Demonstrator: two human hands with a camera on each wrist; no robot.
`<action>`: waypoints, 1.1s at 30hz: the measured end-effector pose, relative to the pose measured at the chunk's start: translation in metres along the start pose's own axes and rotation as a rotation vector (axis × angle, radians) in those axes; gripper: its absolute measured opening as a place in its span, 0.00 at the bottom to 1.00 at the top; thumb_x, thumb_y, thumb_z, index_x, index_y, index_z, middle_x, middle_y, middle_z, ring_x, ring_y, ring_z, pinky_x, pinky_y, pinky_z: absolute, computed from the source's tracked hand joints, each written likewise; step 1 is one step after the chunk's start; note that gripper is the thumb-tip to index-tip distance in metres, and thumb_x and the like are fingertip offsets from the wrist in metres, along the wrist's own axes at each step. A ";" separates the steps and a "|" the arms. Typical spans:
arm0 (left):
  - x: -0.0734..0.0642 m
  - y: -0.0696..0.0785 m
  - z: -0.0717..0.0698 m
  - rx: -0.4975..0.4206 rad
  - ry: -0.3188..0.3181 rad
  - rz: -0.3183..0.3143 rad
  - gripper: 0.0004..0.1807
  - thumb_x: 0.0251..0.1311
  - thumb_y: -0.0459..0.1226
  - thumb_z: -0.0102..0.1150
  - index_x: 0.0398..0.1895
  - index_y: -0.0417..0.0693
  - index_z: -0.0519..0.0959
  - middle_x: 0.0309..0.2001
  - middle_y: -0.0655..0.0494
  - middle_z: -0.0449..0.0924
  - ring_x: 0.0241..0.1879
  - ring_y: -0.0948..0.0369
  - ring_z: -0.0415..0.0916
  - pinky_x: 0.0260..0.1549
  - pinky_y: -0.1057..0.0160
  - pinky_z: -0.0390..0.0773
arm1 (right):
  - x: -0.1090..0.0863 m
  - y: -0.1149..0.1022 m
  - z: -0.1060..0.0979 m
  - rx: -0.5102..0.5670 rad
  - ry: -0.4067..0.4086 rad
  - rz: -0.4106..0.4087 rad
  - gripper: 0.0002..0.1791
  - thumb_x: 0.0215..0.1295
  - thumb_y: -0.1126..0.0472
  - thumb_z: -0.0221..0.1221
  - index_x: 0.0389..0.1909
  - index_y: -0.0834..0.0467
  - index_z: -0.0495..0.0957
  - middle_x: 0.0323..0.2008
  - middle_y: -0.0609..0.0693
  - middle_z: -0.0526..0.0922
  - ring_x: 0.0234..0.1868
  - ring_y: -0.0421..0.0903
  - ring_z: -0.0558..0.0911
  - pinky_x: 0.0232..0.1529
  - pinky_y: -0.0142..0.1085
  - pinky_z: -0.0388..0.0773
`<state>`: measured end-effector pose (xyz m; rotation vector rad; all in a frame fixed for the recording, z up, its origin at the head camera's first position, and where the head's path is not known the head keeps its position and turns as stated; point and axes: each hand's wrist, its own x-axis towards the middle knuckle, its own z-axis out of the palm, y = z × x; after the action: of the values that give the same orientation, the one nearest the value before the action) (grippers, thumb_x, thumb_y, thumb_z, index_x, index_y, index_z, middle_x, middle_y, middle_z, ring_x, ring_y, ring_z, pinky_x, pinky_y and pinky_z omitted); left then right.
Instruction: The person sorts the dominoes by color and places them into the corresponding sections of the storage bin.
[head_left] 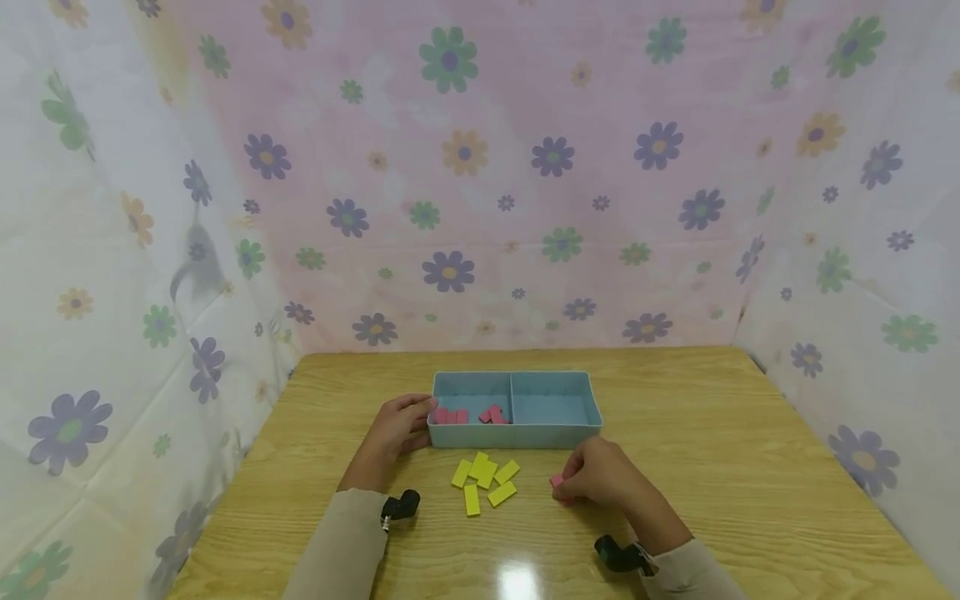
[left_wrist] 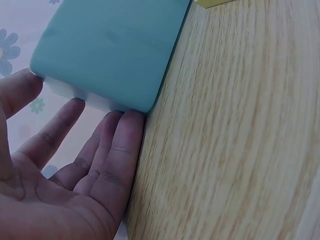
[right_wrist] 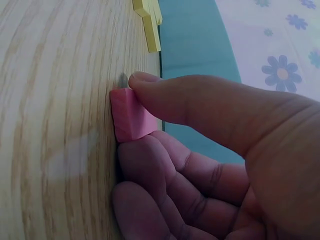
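Observation:
A light blue two-compartment box (head_left: 480,437) stands on the table. My left hand (head_left: 395,429) is at its left end. In the left wrist view, the extended fingertips (left_wrist: 131,125) touch the box's end wall, low down near the tabletop. My right hand (head_left: 606,477) is in front of the box's right corner and pinches a pink block (right_wrist: 135,114) between thumb and fingers, right at the table surface. Several pink blocks (head_left: 452,417) lie in the box's left compartment. The right compartment (head_left: 553,404) holds nothing.
Several yellow blocks (head_left: 472,500) lie in a loose group on the wooden table (head_left: 675,400), in front of the box and between my hands. Flower-patterned cloth (head_left: 510,167) surrounds the table at the back and both sides.

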<state>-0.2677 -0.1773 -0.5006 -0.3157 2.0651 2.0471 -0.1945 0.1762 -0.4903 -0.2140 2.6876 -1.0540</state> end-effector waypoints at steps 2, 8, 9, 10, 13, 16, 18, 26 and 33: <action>0.000 0.000 0.000 0.003 0.002 0.001 0.26 0.69 0.48 0.66 0.66 0.48 0.79 0.60 0.44 0.83 0.55 0.51 0.84 0.47 0.53 0.88 | 0.000 0.000 0.001 0.001 0.004 -0.002 0.13 0.48 0.55 0.81 0.20 0.54 0.85 0.19 0.44 0.84 0.24 0.42 0.78 0.23 0.35 0.72; -0.001 0.000 -0.001 0.012 0.008 0.006 0.24 0.70 0.47 0.66 0.65 0.48 0.79 0.59 0.45 0.84 0.53 0.53 0.85 0.46 0.54 0.88 | 0.002 0.001 0.003 0.012 0.000 0.004 0.12 0.47 0.56 0.80 0.19 0.53 0.85 0.19 0.44 0.85 0.24 0.42 0.77 0.23 0.35 0.71; -0.001 0.000 -0.001 0.011 0.007 0.007 0.24 0.70 0.47 0.66 0.65 0.48 0.79 0.58 0.45 0.84 0.52 0.54 0.85 0.46 0.54 0.88 | 0.002 0.000 0.003 0.015 -0.002 0.005 0.12 0.48 0.56 0.80 0.19 0.53 0.85 0.19 0.44 0.85 0.24 0.42 0.77 0.23 0.35 0.71; 0.000 0.000 -0.001 0.010 0.007 0.006 0.24 0.70 0.47 0.66 0.65 0.48 0.79 0.58 0.45 0.84 0.52 0.54 0.85 0.46 0.54 0.88 | 0.001 0.000 0.002 0.019 -0.004 0.006 0.12 0.48 0.56 0.80 0.20 0.53 0.85 0.19 0.44 0.85 0.24 0.42 0.77 0.23 0.35 0.71; -0.001 -0.001 -0.001 0.007 0.005 0.004 0.25 0.70 0.47 0.66 0.65 0.48 0.79 0.59 0.45 0.84 0.52 0.54 0.85 0.46 0.54 0.88 | -0.001 -0.002 0.001 0.032 -0.011 0.012 0.12 0.48 0.56 0.79 0.21 0.54 0.85 0.19 0.45 0.85 0.24 0.43 0.78 0.23 0.35 0.71; -0.001 -0.001 -0.002 0.004 0.004 0.005 0.25 0.70 0.47 0.66 0.66 0.47 0.79 0.59 0.44 0.83 0.53 0.52 0.85 0.45 0.54 0.88 | -0.002 -0.005 -0.001 0.050 -0.019 0.020 0.12 0.48 0.57 0.79 0.22 0.55 0.84 0.20 0.45 0.85 0.25 0.43 0.78 0.24 0.35 0.72; -0.001 0.000 -0.002 0.007 0.002 0.006 0.25 0.70 0.47 0.65 0.66 0.47 0.79 0.60 0.44 0.83 0.54 0.52 0.84 0.46 0.54 0.88 | -0.002 -0.007 -0.002 0.060 -0.025 0.020 0.12 0.49 0.57 0.78 0.23 0.55 0.83 0.20 0.46 0.85 0.25 0.43 0.79 0.24 0.35 0.73; 0.000 0.001 -0.001 0.012 -0.003 -0.005 0.25 0.70 0.47 0.65 0.66 0.48 0.79 0.60 0.45 0.83 0.54 0.53 0.84 0.46 0.54 0.88 | -0.003 -0.015 -0.009 0.105 -0.014 -0.020 0.12 0.54 0.58 0.76 0.27 0.57 0.82 0.22 0.48 0.85 0.26 0.44 0.80 0.26 0.36 0.77; 0.001 0.000 0.000 0.005 -0.004 -0.001 0.24 0.71 0.46 0.65 0.66 0.47 0.79 0.58 0.45 0.84 0.53 0.54 0.85 0.44 0.54 0.89 | -0.002 -0.025 -0.015 0.110 0.015 -0.021 0.11 0.55 0.58 0.75 0.32 0.57 0.83 0.25 0.49 0.84 0.28 0.45 0.81 0.27 0.37 0.79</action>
<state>-0.2690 -0.1777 -0.5011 -0.3116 2.0671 2.0401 -0.1954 0.1682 -0.4616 -0.2152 2.6358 -1.2108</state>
